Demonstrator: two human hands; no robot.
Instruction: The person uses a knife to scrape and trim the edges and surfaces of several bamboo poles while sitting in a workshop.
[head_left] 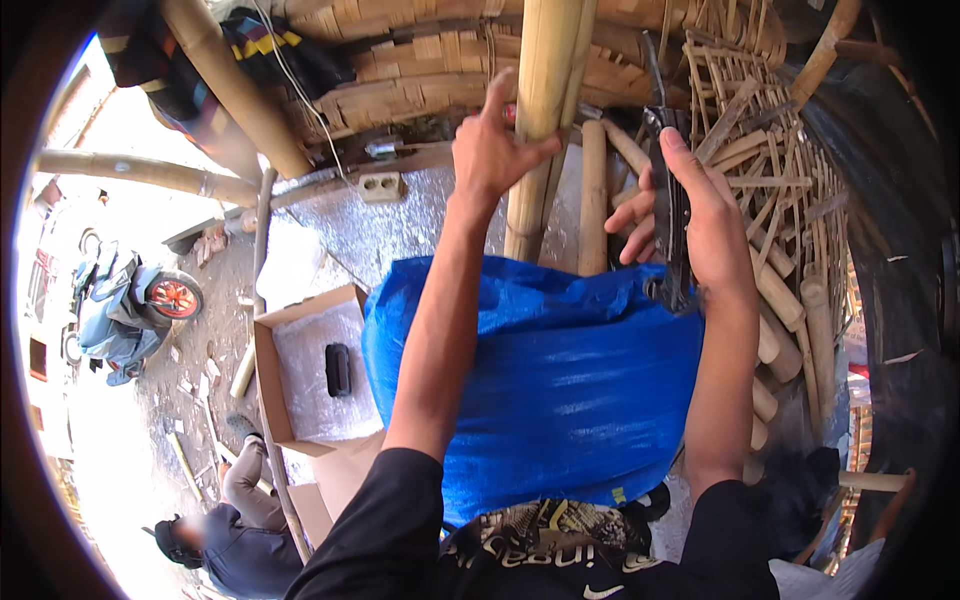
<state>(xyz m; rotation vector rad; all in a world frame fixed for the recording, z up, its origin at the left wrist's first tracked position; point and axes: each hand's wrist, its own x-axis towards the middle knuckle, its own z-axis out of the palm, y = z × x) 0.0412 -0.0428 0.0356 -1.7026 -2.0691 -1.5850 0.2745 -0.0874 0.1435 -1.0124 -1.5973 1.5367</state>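
My left hand point(490, 155) is raised in front of the upright bamboo post point(535, 190), fingers apart and thumb stretched toward the pole. It holds nothing. In my right hand point(715, 220) is a long, narrow black tool point(673, 235), held upright between thumb and fingers. A thin, dark, blade-like piece rises from its top; its exact kind is unclear. The tool's lower end hangs over the far right edge of a blue tarp point(570, 400) spread in front of me, between my forearms.
Left of the tarp, an open cardboard box point(275, 385) holds bubble wrap and a small black case point(339, 370). Cut bamboo pieces point(785, 300) and a slatted bamboo stack lie at the right. A person point(240, 550) sits at lower left, near a parked motorbike point(125, 310).
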